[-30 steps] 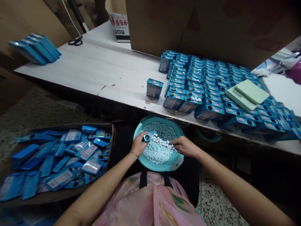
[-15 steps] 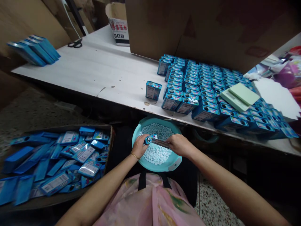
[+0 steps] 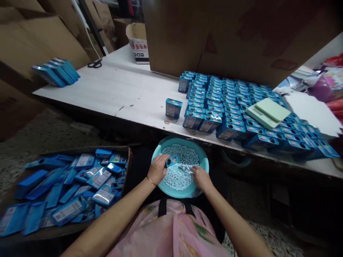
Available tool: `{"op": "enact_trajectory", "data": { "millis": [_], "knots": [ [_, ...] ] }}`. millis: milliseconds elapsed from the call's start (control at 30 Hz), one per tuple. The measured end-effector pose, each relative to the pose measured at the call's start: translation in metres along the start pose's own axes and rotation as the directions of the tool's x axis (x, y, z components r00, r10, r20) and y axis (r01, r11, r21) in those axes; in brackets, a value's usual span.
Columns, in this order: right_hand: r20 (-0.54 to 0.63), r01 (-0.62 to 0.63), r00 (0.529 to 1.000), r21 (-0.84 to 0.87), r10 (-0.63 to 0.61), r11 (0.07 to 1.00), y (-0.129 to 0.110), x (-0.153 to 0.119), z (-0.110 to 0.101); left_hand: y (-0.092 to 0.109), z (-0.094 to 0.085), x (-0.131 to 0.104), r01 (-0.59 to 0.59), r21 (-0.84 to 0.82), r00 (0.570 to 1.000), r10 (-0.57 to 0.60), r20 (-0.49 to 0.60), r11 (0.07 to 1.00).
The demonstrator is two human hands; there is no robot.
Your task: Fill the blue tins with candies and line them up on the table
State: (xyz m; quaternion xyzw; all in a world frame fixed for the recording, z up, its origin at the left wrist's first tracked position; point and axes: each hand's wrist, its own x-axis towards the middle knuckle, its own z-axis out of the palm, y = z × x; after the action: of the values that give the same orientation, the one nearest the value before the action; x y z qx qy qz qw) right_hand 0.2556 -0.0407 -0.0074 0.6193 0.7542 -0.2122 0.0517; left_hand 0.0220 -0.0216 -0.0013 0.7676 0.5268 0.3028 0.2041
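My left hand [image 3: 157,169] is closed around a small blue box [image 3: 172,161], whose top with a dark round hole faces up. It holds the box over the left side of a turquoise basin [image 3: 205,157]. Many small pale pellets [image 3: 178,180] lie in the basin, with a bare patch of its bottom in the middle. My right hand [image 3: 201,177], above the basin's right side, has its fingers closed on a small scoop [image 3: 185,167]. The scoop is blurred and is down among the pellets, apart from the box.
Many blue boxes stand in rows on the white table [image 3: 144,89], with a pale green scale [image 3: 269,112] on top of them. One blue box [image 3: 173,108] stands apart. At left, a carton [image 3: 129,157] holds loose blue boxes. Black scissors [image 3: 95,64] lie farther back.
My right hand has drawn the scoop away from the box's top and lowered it into the pellets. The left hand still holds the box. The whole view has shifted slightly.
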Motion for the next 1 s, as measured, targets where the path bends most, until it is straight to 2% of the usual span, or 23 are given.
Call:
{"op": "enact_trajectory", "data": {
  "millis": [100, 167, 233, 300, 367, 467, 533, 600, 700, 800, 867, 933, 1000],
  "knots": [
    [-0.041, 0.049, 0.998, 0.084, -0.046, 0.995, -0.007, -0.006, 0.011, 0.007, -0.029, 0.012, 0.023, -0.099, 0.992, -0.035, -0.12, 0.995],
    [-0.065, 0.08, 0.996, 0.188, -0.069, 0.979, -0.008, -0.014, 0.019, 0.012, -0.052, 0.031, 0.024, -0.161, 0.98, -0.055, -0.189, 0.987],
    [-0.094, 0.1, 0.993, 0.286, -0.076, 0.953, -0.006, -0.022, 0.03, 0.015, -0.072, 0.061, 0.023, -0.197, 0.968, -0.071, -0.242, 0.98],
    [-0.133, 0.111, 0.989, 0.345, -0.068, 0.932, -0.001, -0.027, 0.04, 0.013, -0.083, 0.1, 0.027, -0.242, 0.959, -0.093, -0.268, 0.97],
    [-0.176, 0.118, 0.983, 0.367, -0.055, 0.923, 0.004, -0.03, 0.049, 0.006, -0.086, 0.142, 0.032, -0.277, 0.966, -0.1, -0.237, 0.96],
    [-0.235, 0.136, 0.971, 0.366, -0.05, 0.92, 0.011, -0.031, 0.061, -0.011, -0.079, 0.191, 0.082, -0.231, 0.98, -0.121, -0.158, 0.97],
    [-0.269, 0.153, 0.962, 0.36, -0.054, 0.92, 0.014, -0.03, 0.069, -0.022, -0.071, 0.21, 0.134, -0.177, 0.973, -0.164, -0.164, 0.975],
    [-0.286, 0.167, 0.956, 0.342, -0.067, 0.925, 0.014, -0.029, 0.074, -0.027, -0.064, 0.218, 0.185, -0.148, 0.954, -0.213, -0.209, 0.972],
    [-0.246, 0.182, 0.963, 0.303, -0.108, 0.935, 0.009, -0.03, 0.074, -0.027, -0.055, 0.214, 0.269, -0.121, 0.921, -0.292, -0.256, 0.956],
    [-0.233, 0.199, 0.962, 0.233, -0.144, 0.952, 0.001, -0.035, 0.061, -0.025, -0.049, 0.187, 0.276, -0.086, 0.906, -0.289, -0.308, 0.957],
    [-0.298, 0.158, 0.948, 0.144, -0.109, 0.977, -0.001, -0.036, 0.049, -0.027, -0.047, 0.149, 0.189, -0.051, 0.923, -0.195, -0.331, 0.981],
    [-0.352, 0.062, 0.935, 0.06, -0.037, 0.996, -0.002, -0.033, 0.038, -0.033, -0.042, 0.097, 0.137, -0.068, 0.935, -0.152, -0.321, 0.988],
    [-0.295, -0.003, 0.955, -0.003, 0.002, 1.0, -0.004, -0.026, 0.031, -0.037, -0.034, 0.036, 0.25, -0.177, 0.92, -0.291, -0.262, 0.952]
  ]
}}
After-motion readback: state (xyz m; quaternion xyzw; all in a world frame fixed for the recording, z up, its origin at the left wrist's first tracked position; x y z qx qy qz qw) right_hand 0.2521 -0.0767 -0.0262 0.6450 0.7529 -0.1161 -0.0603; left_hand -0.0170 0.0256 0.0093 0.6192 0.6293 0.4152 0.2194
